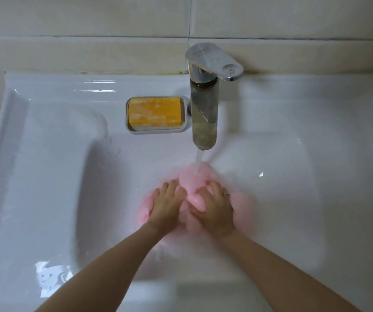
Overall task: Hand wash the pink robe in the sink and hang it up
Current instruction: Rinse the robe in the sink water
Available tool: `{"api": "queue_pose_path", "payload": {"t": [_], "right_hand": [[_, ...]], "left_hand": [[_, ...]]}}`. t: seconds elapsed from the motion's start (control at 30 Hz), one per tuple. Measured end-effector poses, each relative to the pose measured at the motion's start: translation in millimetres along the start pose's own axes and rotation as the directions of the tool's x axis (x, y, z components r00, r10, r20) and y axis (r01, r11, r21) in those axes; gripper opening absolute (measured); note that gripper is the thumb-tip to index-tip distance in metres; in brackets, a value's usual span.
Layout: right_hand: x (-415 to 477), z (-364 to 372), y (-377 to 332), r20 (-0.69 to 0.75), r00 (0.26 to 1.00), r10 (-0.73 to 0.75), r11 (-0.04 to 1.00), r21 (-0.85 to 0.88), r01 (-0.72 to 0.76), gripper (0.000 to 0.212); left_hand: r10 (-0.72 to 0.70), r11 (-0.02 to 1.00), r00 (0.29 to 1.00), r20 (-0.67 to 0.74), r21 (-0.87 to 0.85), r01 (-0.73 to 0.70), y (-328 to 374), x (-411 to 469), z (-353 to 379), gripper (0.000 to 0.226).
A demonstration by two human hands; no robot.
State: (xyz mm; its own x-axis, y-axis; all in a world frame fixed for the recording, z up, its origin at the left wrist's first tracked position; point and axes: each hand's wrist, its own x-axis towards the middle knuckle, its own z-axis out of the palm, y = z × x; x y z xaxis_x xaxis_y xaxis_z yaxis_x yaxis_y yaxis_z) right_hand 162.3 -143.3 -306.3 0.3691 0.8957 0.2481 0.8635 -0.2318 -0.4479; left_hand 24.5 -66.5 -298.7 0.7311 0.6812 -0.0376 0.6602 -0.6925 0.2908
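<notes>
left grip [168, 204] clutching pink robe [243, 207] | right grip [214, 210] likewise | sink [104, 199] roomy leftward

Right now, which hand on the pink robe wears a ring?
The right hand: a thin ring shows on one finger. The left hand, also on the pink robe, has bare fingers.
</notes>
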Motion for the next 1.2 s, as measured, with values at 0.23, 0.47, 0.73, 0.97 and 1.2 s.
{"api": "queue_pose_path", "payload": {"t": [0.23, 0.47, 0.73, 0.97, 1.2], "right_hand": [[16.7, 19.6, 4.8, 0.015, 1.0, 0.004, 0.993, -0.118, -0.002, 0.048], [64.0, -16.5, 3.7, 0.532, 0.676, 0.51, 0.727, 0.154, -0.669, 0.034], [51.4, -116.8, 25.5, 0.578, 0.758, 0.302, 0.371, 0.661, -0.652, 0.044], [15.7, -64.3, 19.2, 0.467, 0.884, 0.005, 1.0, -0.02, 0.005, 0.084], [7.2, -5.8, 9.6, 0.206, 0.973, -0.105, 0.988, -0.09, 0.126, 0.038]], "left_hand": [[0.118, 0.991, 0.985, -0.124, 0.078, -0.109, -10.6, 0.7, 20.3, 0.029], [-0.216, 0.754, 0.855, 0.472, -0.476, 0.453, -10.0, 38.0, -40.8, 0.064], [-0.474, -0.171, 0.604, 0.641, -0.74, 0.65, -30.0, 19.8, -86.6, 0.051], [-0.193, 0.966, 0.9, 0.392, -0.083, 0.243, 7.9, -16.0, -38.1, 0.118], [-0.201, 0.979, 0.925, 0.322, 0.051, 0.195, 9.3, -6.3, -5.8, 0.11]]}}
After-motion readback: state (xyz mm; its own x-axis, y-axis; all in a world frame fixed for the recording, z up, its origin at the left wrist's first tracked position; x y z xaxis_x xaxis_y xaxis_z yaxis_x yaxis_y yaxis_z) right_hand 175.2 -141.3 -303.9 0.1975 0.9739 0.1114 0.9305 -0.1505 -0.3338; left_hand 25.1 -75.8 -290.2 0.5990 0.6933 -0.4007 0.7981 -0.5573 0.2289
